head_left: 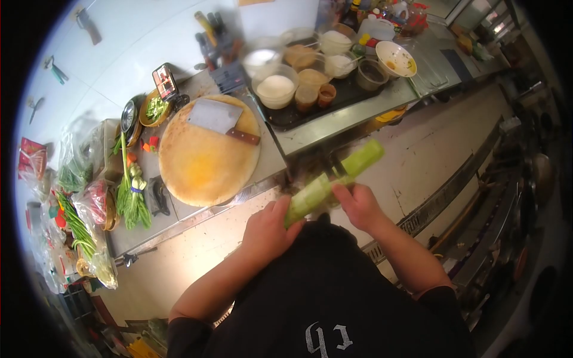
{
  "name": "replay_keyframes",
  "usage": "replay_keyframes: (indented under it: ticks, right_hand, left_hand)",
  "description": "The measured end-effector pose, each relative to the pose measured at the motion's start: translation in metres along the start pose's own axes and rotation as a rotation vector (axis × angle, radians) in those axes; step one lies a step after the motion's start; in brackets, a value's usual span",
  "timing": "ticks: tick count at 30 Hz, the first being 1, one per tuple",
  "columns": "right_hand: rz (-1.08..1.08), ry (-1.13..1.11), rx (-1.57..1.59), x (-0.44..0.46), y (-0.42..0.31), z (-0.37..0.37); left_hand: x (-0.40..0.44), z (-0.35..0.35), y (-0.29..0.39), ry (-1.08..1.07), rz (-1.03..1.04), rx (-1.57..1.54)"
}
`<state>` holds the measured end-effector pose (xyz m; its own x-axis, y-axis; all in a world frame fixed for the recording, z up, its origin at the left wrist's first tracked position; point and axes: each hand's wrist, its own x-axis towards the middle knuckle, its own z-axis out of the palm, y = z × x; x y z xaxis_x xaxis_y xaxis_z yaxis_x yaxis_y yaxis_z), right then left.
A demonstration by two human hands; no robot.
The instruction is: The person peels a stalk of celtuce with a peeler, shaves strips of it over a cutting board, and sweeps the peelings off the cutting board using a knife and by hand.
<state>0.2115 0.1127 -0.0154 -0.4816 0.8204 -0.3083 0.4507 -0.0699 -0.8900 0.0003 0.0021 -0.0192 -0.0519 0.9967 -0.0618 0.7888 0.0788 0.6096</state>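
A long pale-green vegetable (pixel 307 201) is held in front of my body, slanting up to the right. My left hand (pixel 270 230) is wrapped round its lower end. Close to its middle, my right hand (pixel 357 206) is closed on a dark peeler-like tool (pixel 338 166), blurred where it meets the vegetable. Left of my hands, a round wooden board (pixel 200 170) lies on the counter, with a cleaver (pixel 215 116) flat on its upper part.
A black tray (pixel 285 119) with several tubs and bowls stands beyond the board. A phone (pixel 164 81) stands upright behind it. Leafy greens (pixel 132 203), red pepper pieces (pixel 153 142) and bagged vegetables (pixel 89 238) lie to the left.
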Motion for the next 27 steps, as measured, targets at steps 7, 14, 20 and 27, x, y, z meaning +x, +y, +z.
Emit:
replay_keyframes:
  ticks: [7, 14, 20, 27]
  right_hand:
    - [0.042, 0.039, -0.031, -0.002, 0.013, 0.003]
    - [-0.197, -0.004, -0.032, -0.029, -0.016, 0.027]
    - [-0.175, 0.174, -0.291, -0.017, 0.013, 0.012]
    - [0.062, 0.293, -0.424, 0.001, 0.017, -0.033]
  left_hand:
    - [0.008, 0.002, 0.002, -0.054, -0.06, -0.016]
    - [0.025, 0.013, -0.008, -0.158, -0.229, 0.042]
    - [0.026, 0.0, -0.035, -0.114, -0.301, -0.09]
    - [0.027, -0.013, -0.031, -0.207, -0.31, -0.338]
